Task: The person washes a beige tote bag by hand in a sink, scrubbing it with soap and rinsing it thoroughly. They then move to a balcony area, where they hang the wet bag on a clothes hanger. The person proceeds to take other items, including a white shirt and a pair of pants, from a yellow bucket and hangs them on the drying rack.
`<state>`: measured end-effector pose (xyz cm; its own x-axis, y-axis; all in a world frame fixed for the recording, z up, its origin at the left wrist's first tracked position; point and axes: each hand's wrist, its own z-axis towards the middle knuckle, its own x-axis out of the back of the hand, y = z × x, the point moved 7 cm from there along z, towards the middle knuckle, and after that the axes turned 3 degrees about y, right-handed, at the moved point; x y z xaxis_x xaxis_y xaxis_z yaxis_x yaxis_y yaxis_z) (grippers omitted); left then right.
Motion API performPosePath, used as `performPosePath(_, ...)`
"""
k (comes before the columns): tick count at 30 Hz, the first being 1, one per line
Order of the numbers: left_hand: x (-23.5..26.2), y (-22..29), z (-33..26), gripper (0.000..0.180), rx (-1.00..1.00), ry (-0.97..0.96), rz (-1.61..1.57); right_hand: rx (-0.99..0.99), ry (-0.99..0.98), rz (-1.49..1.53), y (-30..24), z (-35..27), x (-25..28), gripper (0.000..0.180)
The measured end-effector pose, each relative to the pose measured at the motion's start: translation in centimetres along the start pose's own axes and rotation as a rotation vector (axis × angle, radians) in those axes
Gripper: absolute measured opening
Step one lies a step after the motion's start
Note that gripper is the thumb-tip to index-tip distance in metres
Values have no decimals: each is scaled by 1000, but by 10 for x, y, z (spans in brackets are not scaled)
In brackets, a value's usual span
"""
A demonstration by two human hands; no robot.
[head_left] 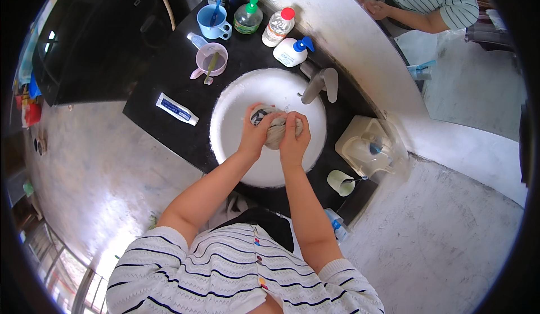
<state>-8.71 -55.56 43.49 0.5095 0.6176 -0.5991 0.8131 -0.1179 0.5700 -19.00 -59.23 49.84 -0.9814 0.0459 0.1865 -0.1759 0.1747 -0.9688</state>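
Left grip [253,135] and right grip [293,142] are wrapped around a bunched grey cloth [275,138] between them; loosening either could let a fold slip down into the white basin [241,97] beneath.

Basin [229,108]: free room left of the gripped cloth [275,136]
Faucet [322,85]: obstacle ahead-right
Pump bottle [289,53]: blocks farther ahead
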Motion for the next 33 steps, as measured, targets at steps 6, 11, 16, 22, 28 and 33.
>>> performPosePath(6,-19,35,-9,31,-546,-32,406,-341,88,695,52,5,-2,29)
performPosePath(11,-41,49,-33,33,-839,-111,584,-757,-182,886,68,2,-18,31)
performPosePath(16,-70,64,-48,38,-1046,-450,840,-896,-441,912,78,5,-18,24)
performPosePath(22,-85,64,-74,26,-1216,-977,1045,-1235,-689,357,71,2,-34,30)
performPosePath(28,-107,54,-106,14,-1390,-1274,1157,-950,-1092,-16,22,3,-53,35)
performPosePath(33,-104,29,-121,14,-1523,-1399,1289,-880,-1163,-137,5,1,-54,35)
